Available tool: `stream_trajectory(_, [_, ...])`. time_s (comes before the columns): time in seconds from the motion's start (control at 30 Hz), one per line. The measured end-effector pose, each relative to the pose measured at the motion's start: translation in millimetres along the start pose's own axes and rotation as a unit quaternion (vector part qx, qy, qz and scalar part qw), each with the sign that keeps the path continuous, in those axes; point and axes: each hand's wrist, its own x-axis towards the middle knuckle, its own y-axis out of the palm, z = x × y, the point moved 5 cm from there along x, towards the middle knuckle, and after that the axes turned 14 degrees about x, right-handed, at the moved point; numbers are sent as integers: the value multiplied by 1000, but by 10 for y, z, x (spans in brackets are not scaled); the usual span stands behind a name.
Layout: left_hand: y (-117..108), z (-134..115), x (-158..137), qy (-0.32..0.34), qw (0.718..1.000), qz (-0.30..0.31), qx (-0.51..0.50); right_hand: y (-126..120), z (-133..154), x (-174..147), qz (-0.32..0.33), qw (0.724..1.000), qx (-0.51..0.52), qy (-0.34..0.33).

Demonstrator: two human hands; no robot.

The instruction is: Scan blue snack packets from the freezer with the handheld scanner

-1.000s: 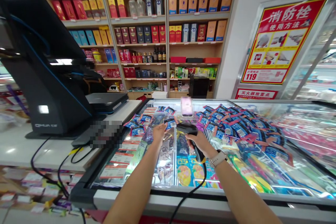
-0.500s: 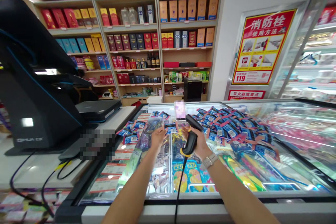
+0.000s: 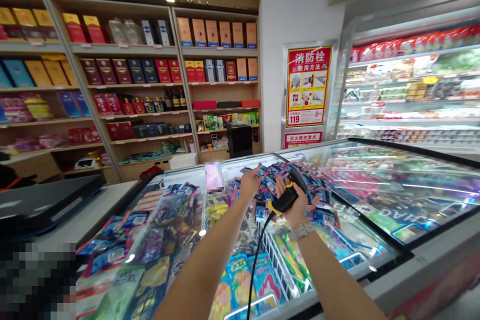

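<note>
My right hand (image 3: 298, 205) is wrapped round the grip of a black and yellow handheld barcode scanner (image 3: 285, 200), its cable running down towards me. My left hand (image 3: 249, 184) is at the left edge of a pile of small blue snack packets (image 3: 323, 216). Its thumb and fingers are bent together on a blue packet there; the packet is partly hidden by the hand. These packets rest on the glass top of a chest freezer (image 3: 358, 240). More blue packets (image 3: 108, 257) lie on the left side of the glass.
A phone (image 3: 213, 177) with a blurred screen stands at the freezer's far edge. Bagged ice creams (image 3: 238, 280) and wire baskets (image 3: 279, 262) show under the glass. A dark flat device (image 3: 56, 205) sits on the counter at left. Shelves of boxes (image 3: 137, 71) stand behind.
The view has turned right. My left hand has moved from the middle of the freezer to the packet pile, nearer the scanner. My right hand still holds the scanner, now turned more sideways.
</note>
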Motion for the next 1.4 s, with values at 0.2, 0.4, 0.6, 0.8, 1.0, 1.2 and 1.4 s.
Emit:
stream_trajectory(0.2, [258,-63,89,133,967,29,216,-181,-47,186,-66,998,-6,-20])
stream_trajectory(0.4, [60,-42,93,96,981,0,169,-43,-12,49,-37,998,-20,-43])
stream_trajectory(0.6, [-936,147,-20,64,986,-79,133,442,-514,-301,82,996,-37,21])
stream_trajectory(0.8, [-2506,845,-630,-63,954,-146,253,556,-1785,-728,71,972,-80,209])
stream_trajectory(1.0, [-3571,1560,-1569,-254,858,-86,438,256,-2769,-1262,9,921,-142,362])
stream_trajectory(1.2, [-3696,1834,-2069,-329,835,-96,431,49,-3155,-1589,-10,896,-184,404])
stream_trajectory(1.4, [-3314,1764,-2049,-267,899,-174,302,34,-3030,-1613,37,886,-202,415])
